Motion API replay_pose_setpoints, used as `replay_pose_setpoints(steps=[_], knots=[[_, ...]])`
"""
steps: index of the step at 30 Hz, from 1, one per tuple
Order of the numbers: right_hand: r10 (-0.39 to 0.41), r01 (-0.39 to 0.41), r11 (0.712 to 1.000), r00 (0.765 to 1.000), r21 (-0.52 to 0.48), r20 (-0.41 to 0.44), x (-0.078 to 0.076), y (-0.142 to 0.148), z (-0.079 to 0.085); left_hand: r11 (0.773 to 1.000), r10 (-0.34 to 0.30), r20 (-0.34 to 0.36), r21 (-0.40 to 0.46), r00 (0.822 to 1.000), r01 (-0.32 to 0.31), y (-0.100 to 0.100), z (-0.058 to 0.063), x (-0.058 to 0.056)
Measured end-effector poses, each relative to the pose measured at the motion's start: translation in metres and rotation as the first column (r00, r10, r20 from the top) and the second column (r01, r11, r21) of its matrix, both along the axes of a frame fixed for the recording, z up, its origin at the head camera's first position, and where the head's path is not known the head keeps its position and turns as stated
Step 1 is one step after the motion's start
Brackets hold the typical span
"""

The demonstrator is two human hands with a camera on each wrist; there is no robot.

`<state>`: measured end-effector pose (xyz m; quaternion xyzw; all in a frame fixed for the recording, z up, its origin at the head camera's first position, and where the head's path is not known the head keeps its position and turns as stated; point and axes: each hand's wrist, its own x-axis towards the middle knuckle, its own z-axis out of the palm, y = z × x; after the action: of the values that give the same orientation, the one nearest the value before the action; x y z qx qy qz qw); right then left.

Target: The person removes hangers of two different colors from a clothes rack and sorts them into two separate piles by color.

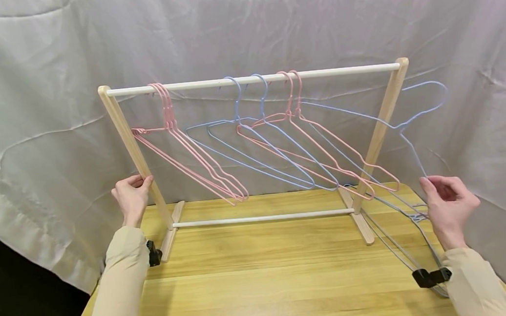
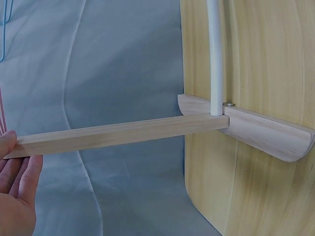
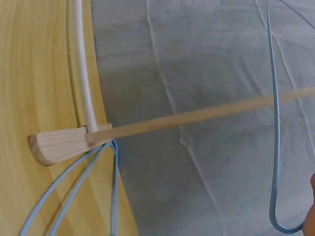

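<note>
We see a tabletop of yellow wood-grain boards set before a pale grey, satiny curtain, which hangs in loose creases behind it and along both sides; a black area fills the lower left corner. On the boards stands a small pale wooden garment rack, its left upright and right upright rising from wooden feet, joined by a white round top rail and a white lower bar.

From the top rail we count two blue wire hangers, with two pink wire hangers to their right and a tight bunch of pink wire hangers near the left end. More blue-grey wire hangers lie on the boards beside the right foot.

Our left hand pinches the left upright, thumb and fingers drawn in on the wood. Our right hand pinches a loose blue wire hanger by a bend, fingertips together on the wire; its hook stands in the air right of the rack, off the rail.
</note>
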<state>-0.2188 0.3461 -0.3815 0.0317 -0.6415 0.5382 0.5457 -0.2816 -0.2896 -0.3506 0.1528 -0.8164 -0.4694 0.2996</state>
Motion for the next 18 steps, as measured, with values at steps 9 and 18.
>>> replay_pose_setpoints(steps=[9, 18], knots=[[0.135, -0.191, 0.928, 0.973, -0.32, -0.189, 0.01, 0.02, -0.021, 1.0, -0.002, 0.008, 0.007, 1.0, 0.002, 0.0, 0.001, 0.0], [0.147, -0.29, 0.804, 0.943, -0.519, -0.3, 0.023, 0.038, -0.04, 1.0, 0.0, 0.003, 0.001, 1.0, 0.0, 0.0, 0.0, 0.0]])
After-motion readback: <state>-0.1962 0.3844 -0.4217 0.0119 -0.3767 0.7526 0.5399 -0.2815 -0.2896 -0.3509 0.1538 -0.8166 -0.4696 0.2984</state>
